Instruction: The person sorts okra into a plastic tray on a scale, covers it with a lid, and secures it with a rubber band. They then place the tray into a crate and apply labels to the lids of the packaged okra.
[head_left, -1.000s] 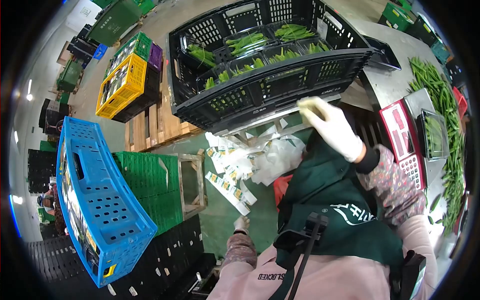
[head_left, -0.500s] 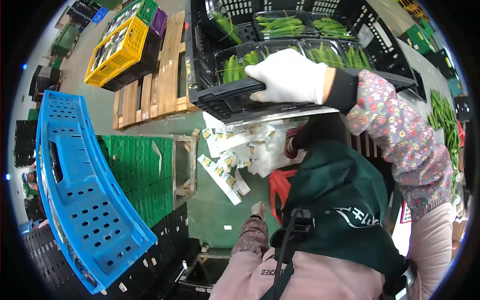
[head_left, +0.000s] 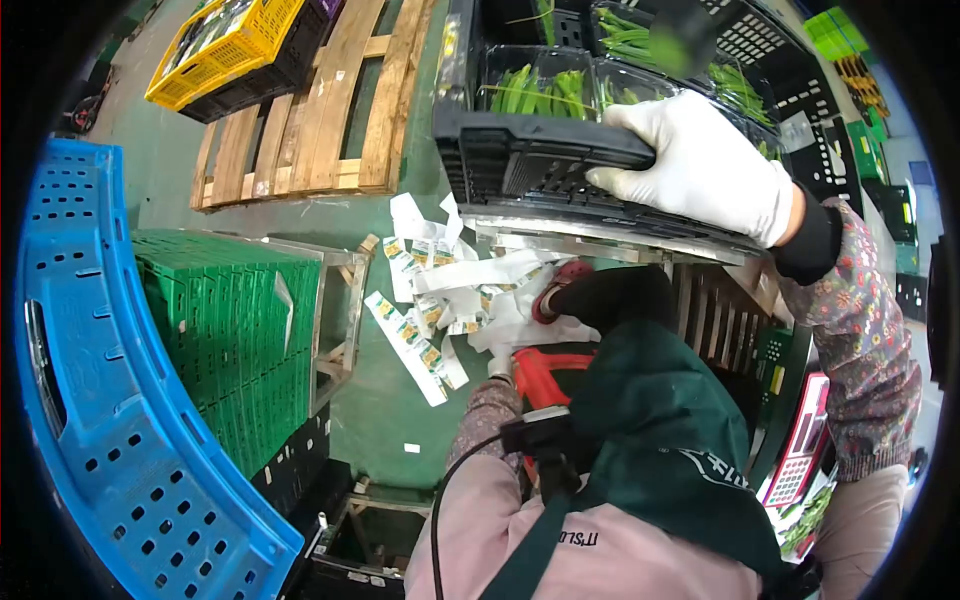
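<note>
Right hand (head_left: 705, 165): you grip the crate's (head_left: 540, 150) near edge, presumably for steady purchase; greens (head_left: 540, 97) sit inside along it. Left hand (head_left: 500, 367): lowered near the red item (head_left: 537, 385), grip indeterminable.

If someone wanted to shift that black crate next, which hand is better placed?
Probably the right hand: its grip is on the near rim of the black crate. The left hand hangs low, apart from the crate.

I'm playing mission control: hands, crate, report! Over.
Right hand gripping rim of black crate. Left hand low, grip unclear. Green vegetables inside. Paper strips on floor.
</note>
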